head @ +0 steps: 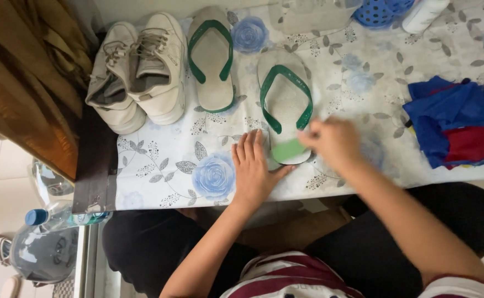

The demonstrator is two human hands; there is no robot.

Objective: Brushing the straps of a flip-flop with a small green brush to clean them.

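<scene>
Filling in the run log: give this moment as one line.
left hand: flat on table, thumb against flip-flop | right hand: holding green pad on flip-flop heel

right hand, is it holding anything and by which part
The right hand pinches a small green pad by its right edge, against the heel of the near flip-flop. The left hand lies flat beside it, holding nothing.

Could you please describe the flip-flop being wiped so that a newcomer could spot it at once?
On the floral table, past the white sneakers, lie two green-strapped flip-flops. It is the right-hand flip-flop, nearer the person. Unlike its twin, the left hand steadies it while the right hand presses a green cloth on its heel.
</scene>
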